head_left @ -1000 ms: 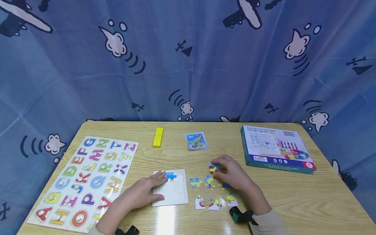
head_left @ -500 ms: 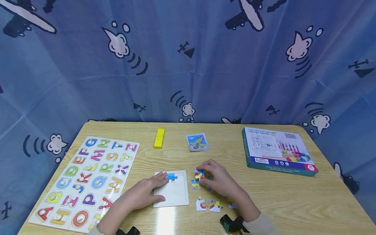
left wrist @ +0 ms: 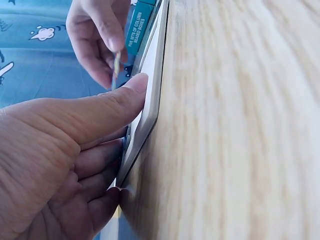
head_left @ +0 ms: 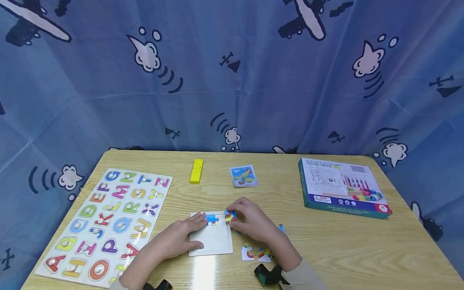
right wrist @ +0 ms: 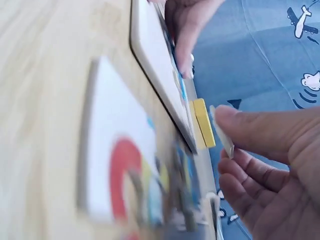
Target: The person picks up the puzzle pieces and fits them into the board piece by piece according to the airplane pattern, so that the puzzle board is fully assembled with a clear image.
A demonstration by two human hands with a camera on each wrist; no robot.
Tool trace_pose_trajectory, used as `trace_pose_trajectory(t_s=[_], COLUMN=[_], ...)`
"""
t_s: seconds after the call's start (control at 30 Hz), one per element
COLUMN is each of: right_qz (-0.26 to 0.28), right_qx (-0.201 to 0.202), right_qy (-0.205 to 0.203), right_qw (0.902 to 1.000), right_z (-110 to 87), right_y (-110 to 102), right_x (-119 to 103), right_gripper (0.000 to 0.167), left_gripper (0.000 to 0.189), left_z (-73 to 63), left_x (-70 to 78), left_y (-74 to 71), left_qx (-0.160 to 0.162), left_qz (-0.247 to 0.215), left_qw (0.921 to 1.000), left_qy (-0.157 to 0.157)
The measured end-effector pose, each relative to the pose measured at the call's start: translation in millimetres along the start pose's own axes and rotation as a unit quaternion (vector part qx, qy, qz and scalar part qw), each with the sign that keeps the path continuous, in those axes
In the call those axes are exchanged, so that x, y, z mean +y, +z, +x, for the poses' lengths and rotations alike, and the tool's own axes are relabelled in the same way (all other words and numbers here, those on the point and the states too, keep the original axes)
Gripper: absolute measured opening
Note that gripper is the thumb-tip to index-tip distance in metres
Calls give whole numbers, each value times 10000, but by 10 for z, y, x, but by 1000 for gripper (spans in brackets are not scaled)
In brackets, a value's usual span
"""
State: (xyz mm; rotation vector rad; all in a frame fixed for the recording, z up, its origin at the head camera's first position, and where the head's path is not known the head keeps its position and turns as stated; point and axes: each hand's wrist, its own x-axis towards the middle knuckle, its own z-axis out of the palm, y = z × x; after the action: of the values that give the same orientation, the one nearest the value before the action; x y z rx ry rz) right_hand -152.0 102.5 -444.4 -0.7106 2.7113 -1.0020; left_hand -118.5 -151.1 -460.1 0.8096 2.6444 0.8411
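A white square puzzle tray [head_left: 210, 241] lies on the table with joined blue puzzle pieces [head_left: 211, 220] near its top. My left hand [head_left: 181, 236] rests on the tray's left side, thumb and fingers spread apart; in the left wrist view its thumb [left wrist: 135, 85] lies on the tray. My right hand [head_left: 254, 221] pinches a red, yellow and blue jigsaw piece [head_left: 229, 216] over the tray's upper right corner. In the right wrist view that jigsaw piece [right wrist: 222, 132] is edge-on between thumb and fingers, apart from the tray.
Loose jigsaw pieces [head_left: 247, 253] lie right of the tray, partly hidden by the right forearm. A picture card [head_left: 243, 176] and a yellow block [head_left: 196, 171] lie behind. The letter board [head_left: 104, 226] is at left, a boxed set [head_left: 342, 186] at right.
My right hand has carried the jigsaw piece leftward, from above the loose pieces to the tray's upper right corner. The left hand has stayed on the tray.
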Motion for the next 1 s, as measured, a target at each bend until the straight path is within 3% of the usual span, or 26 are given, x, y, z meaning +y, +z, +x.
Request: trace_pose_trajectory(t_s=[0.23,1.0], right_qz=[-251,-952], right_qx=[-177,144], right_qy=[-35,-167], right_qw=[9995,9952], right_z=[105,124], right_y=[153,305], right_x=[-69,-137], right_gripper=[32,23], left_gripper=[62,63], left_z=[-4,-4], left_x=[-3,-9], left_y=[1,-6], left_qx=[-10,-54], left_qz=[-34,25], left_qw=[10000,10000], left_qy=[13,10])
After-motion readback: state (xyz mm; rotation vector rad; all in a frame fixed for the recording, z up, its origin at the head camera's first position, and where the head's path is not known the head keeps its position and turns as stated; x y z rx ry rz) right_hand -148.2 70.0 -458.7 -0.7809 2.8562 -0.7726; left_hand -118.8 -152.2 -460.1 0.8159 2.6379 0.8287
